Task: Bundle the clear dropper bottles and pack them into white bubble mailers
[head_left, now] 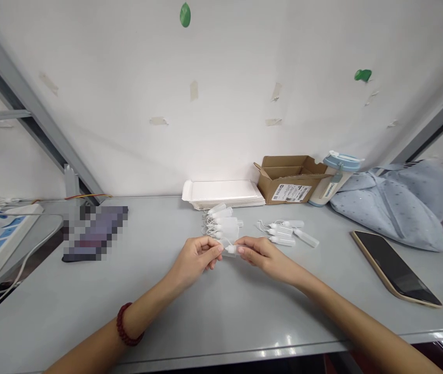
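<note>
Right hand gripping a small bottle by its body; left hand pinching at its nozzle end. More bottles lying beyond on the table.

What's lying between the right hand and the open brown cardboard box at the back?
In the head view, a loose cluster of small translucent white-topped plastic bottles lies on the grey tabletop between the right hand and the box.

Before you rises a plain white wall, dotted with beige tape strips and two glossy green patches. Slanted grey metal bars stand at your left and right, and your smooth grey counter catches bright reflections along its front edge.
</note>
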Tool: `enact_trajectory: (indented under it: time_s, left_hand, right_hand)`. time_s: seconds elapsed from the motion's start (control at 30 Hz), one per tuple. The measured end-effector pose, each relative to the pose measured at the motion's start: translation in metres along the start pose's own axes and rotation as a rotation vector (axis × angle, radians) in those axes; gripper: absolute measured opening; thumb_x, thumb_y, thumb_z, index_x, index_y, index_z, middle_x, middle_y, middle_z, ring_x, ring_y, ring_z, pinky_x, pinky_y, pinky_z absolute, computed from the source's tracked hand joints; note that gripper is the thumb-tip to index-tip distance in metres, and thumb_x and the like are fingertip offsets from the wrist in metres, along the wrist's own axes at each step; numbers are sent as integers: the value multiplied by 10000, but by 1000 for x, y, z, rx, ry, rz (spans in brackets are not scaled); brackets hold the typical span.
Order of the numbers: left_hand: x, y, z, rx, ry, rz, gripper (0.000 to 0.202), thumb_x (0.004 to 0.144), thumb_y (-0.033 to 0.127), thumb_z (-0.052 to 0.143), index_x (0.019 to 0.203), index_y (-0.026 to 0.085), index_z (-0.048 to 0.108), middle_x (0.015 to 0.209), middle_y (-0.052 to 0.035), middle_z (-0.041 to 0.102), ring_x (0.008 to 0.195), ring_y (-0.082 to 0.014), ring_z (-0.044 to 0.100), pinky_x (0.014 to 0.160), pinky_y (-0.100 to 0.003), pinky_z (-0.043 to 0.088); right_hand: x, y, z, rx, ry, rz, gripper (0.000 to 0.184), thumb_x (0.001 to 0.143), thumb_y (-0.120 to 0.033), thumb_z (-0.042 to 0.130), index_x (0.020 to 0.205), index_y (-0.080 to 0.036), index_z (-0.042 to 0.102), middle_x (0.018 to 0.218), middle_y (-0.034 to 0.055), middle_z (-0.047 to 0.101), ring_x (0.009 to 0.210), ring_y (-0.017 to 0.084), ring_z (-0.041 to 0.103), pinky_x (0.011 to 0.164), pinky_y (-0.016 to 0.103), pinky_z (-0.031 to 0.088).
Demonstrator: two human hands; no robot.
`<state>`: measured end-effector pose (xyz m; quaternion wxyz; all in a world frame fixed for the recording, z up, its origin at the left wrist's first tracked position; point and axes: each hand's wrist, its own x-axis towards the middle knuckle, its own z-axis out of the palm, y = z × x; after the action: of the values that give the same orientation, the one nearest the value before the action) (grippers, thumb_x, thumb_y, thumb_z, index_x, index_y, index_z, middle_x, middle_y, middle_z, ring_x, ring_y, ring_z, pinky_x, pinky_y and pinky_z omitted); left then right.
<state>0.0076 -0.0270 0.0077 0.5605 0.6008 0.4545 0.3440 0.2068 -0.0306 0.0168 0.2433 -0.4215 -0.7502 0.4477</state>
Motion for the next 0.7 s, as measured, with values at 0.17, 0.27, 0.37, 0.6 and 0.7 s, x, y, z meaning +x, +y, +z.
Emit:
enact_trajectory:
  time_s: [0.17, 0.27, 0.37, 0.6, 0.7]
  left_hand:
    - [0, 1, 1, 3, -3, -4, 241, 775, 344, 573, 638, 146, 573, 505, 41, 478, 486, -80, 419, 490, -208, 327]
    - [0, 3, -1, 5, -3, 14, 238, 770, 350, 577, 646, 147, 579, 550, 33, 509, 494, -77, 427, 498, -209, 335]
    - [1, 4, -3, 27, -5, 51, 234, 778, 347, 568, 658, 147, 588, 575, 28, 527, 502, -76, 435, 503, -208, 341]
    - [4, 1, -6, 0, 13, 91, 217, 770, 310, 574, 631, 144, 581, 519, 51, 453, 464, -59, 364, 490, -203, 320]
    - [5, 3, -7, -28, 15, 91, 216, 764, 293, 577, 608, 144, 562, 517, 49, 459, 465, -60, 369, 497, -208, 322]
  right_hand:
    - [0, 3, 1, 5, 1, -13, 343, 913, -424, 388, 907, -140, 580, 606, -51, 358, 553, 87, 333, 535, 228, 281]
    - [0, 4, 0, 24, 0, -19, 346, 912, -431, 388, 916, -142, 578, 608, -50, 357, 557, 87, 334, 533, 226, 281]
    - [1, 4, -2, 21, 8, -32, 343, 909, -438, 393, 908, -148, 577, 612, -44, 374, 570, 92, 357, 545, 228, 295]
    - [2, -2, -7, -21, 35, -49, 336, 911, -426, 390, 832, -159, 577, 614, -38, 381, 572, 95, 358, 551, 231, 298]
    - [3, -4, -8, -23, 40, -52, 333, 910, -427, 392, 826, -162, 575, 606, -41, 369, 566, 93, 347, 543, 230, 291]
